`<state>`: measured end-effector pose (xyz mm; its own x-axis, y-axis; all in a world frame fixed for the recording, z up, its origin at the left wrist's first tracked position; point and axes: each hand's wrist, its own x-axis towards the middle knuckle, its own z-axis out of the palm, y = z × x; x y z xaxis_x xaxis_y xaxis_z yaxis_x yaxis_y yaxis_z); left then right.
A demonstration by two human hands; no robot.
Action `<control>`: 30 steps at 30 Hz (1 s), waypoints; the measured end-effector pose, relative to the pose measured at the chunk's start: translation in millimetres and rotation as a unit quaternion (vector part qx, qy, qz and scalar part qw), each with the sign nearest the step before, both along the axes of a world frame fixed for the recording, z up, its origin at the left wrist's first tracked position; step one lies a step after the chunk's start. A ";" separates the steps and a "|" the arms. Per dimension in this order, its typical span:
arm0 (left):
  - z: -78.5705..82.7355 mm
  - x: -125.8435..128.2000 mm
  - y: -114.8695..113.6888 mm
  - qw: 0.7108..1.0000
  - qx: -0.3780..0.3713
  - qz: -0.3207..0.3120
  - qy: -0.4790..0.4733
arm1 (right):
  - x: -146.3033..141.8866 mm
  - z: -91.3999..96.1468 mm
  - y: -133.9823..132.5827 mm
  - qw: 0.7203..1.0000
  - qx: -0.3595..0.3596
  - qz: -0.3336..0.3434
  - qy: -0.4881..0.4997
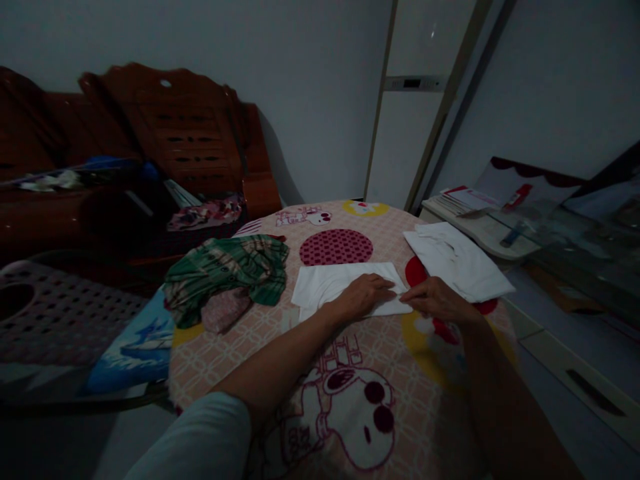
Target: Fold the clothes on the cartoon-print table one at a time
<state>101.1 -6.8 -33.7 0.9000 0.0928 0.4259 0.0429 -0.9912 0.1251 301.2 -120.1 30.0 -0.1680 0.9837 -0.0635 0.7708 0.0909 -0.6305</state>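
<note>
Indoors, in dim light, a person's left hand [363, 295] lies flat, palm down and fingers loose, on a folded white cloth [325, 283] near the middle of a round table [215, 363] covered in a pink cartoon print. The right hand [436, 301] meets the cloth's right edge with curled fingers; whether it pinches the fabric cannot be told. A second folded white garment [457, 261] lies just to the right, a crumpled green plaid garment [225, 268] to the left.
</note>
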 end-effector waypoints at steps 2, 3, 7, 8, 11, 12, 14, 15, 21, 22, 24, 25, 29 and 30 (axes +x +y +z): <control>-0.4 -0.2 0.6 0.999 -0.031 0.007 -0.004 | -1.0 -2.2 1.7 0.999 0.011 0.013 -0.034; -0.8 -0.3 1.4 0.998 -0.054 0.016 -0.010 | -2.0 -4.5 3.4 0.998 0.032 0.005 -0.060; -3.9 0.0 5.5 0.991 -0.123 0.042 -0.028 | -8.3 -18.2 11.6 0.976 0.120 -0.048 -0.174; -4.7 0.3 6.3 0.990 -0.130 0.042 -0.028 | -10.2 -21.4 13.1 0.970 0.128 -0.052 -0.201; -7.0 1.7 7.7 0.989 -0.137 0.039 -0.024 | -16.2 -28.1 15.5 0.949 0.133 -0.062 -0.279; -7.6 2.1 7.8 0.990 -0.137 0.038 -0.022 | -18.2 -29.0 16.0 0.942 0.133 -0.063 -0.302; -8.7 2.6 7.9 0.990 -0.137 0.035 -0.023 | -22.1 -29.2 16.5 0.930 0.129 -0.064 -0.337; -9.0 2.7 7.8 0.989 -0.138 0.035 -0.025 | -24.1 -28.7 16.6 0.926 0.127 -0.066 -0.348; -3.5 1.5 3.7 0.989 -0.139 0.033 -0.041 | -32.8 -25.8 14.2 0.933 0.129 -0.048 -0.332; -1.3 1.3 2.2 0.990 -0.133 0.027 -0.033 | -32.1 -25.7 13.8 0.942 0.130 -0.036 -0.308; 3.0 0.6 -1.1 0.993 -0.113 0.016 -0.007 | -27.6 -25.6 13.5 0.967 0.121 -0.017 -0.226; 4.8 0.2 -2.7 0.995 -0.100 0.014 0.007 | -23.8 -25.4 13.6 0.979 0.112 -0.018 -0.170; 6.8 -1.5 -6.2 0.997 -0.063 0.021 0.036 | -4.8 -25.3 15.3 0.985 0.104 -0.121 0.060; 6.3 -1.8 -6.3 0.997 -0.058 0.024 0.036 | -1.0 -25.8 15.9 0.978 0.113 -0.151 0.093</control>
<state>99.3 -13.1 -27.5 0.9215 0.1813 0.3433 0.1029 -0.9667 0.2343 300.2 -104.2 4.3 0.1440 0.9758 0.1646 0.6579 0.0298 -0.7525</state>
